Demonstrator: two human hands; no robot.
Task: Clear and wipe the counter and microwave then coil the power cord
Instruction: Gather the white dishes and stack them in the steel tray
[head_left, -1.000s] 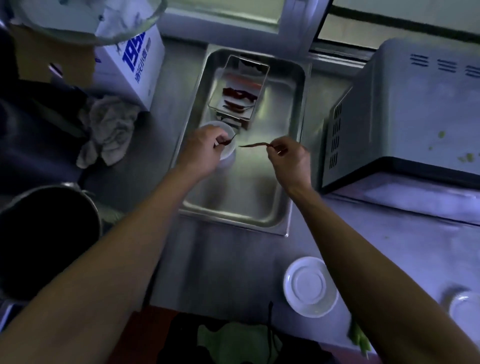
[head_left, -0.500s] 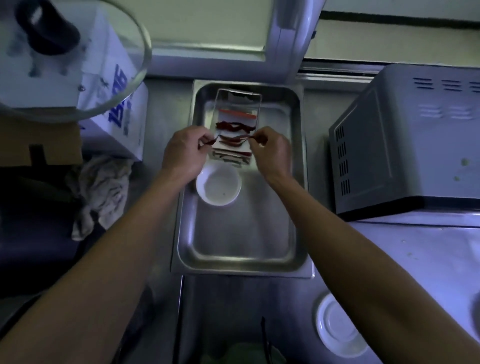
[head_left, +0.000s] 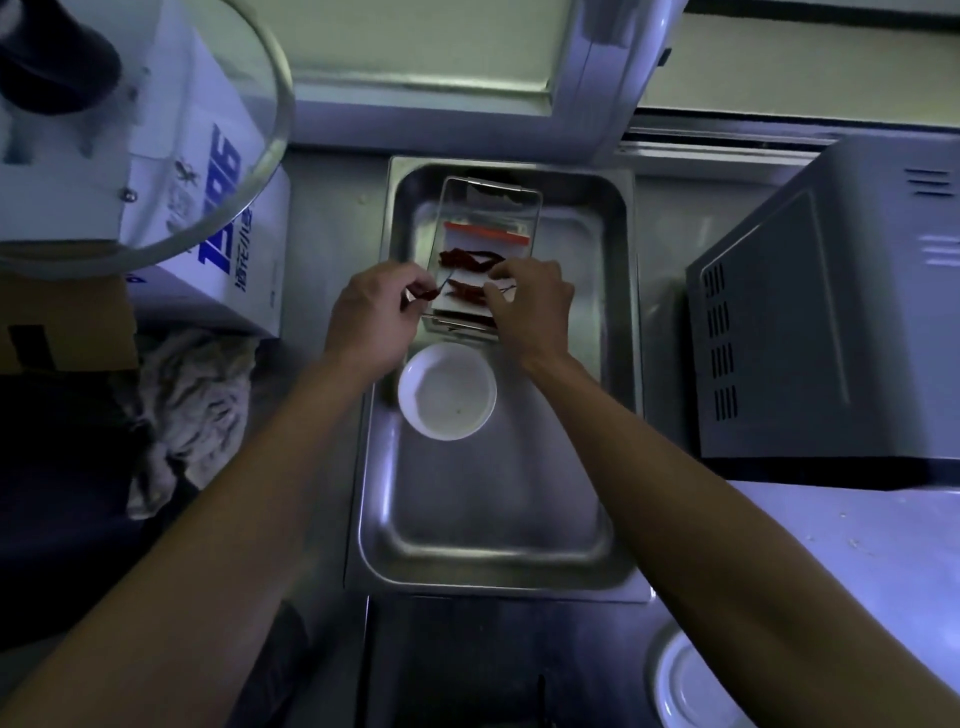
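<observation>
Head view: both hands are now working over the small clear container (head_left: 485, 249) at the far end of the steel tray (head_left: 613, 364); a sec ago they were nearer the white bowl (head_left: 447, 391), each carrying a dried chili. So the chilies are going from bowl to container, i.e. still in the clearing step; wiping and cord-coiling not begun, judging by how things lie.

Left hand (head_left: 371, 312) is pinching a dark red chili (head_left: 427, 294) btw thumb and forefinger, just left of the container's edge. Right hand (head_left: 535, 306) is curling its fingers down over the container's near-right corner and pinching a thin stem (head_left: 506, 287). More chilies are lying just beyond both sets of fingertips, inside the container.

Bowl is sitting just behind the wrists, looking nearly empty, w/ a few specks.

Microwave (head_left: 831, 322) is standing well right of the right hand, grey, side vents showing, dim light. Counter (head_left: 857, 561) in front of it is carrying crumbs. Cloth (head_left: 192, 405) is lying crumpled well left of the left hand. Cord: can't tell.
</observation>
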